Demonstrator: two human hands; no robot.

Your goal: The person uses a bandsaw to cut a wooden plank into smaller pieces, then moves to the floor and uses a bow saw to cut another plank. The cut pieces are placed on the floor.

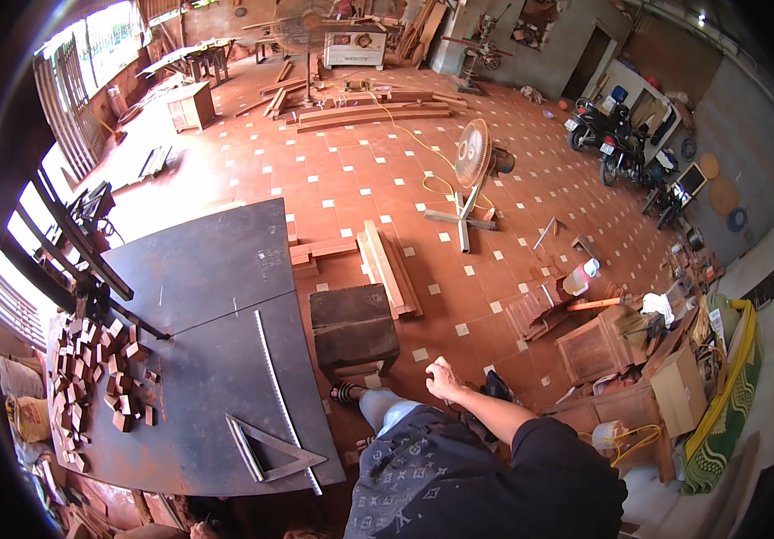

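Note:
My right hand (445,380) is held in front of my body with its fingers curled in, and I see nothing in it. Close to its left stands a dark, worn wooden stool (353,325). My left hand is out of sight. On the left is a large dark tabletop (216,359) with a seam across it. A long steel ruler (281,386) lies along its near right part, and a metal triangle square (261,460) rests beside the ruler's lower end. Many small reddish wood blocks (72,386) are heaped at the table's left side.
Beyond the stool, wooden beams (387,269) lie on the tiled floor. A standing fan (473,162) trails a yellow cord. Wooden panels (598,346) and a rolled green mat (719,422) crowd the right side. Motorbikes (620,144) are parked by the far right wall.

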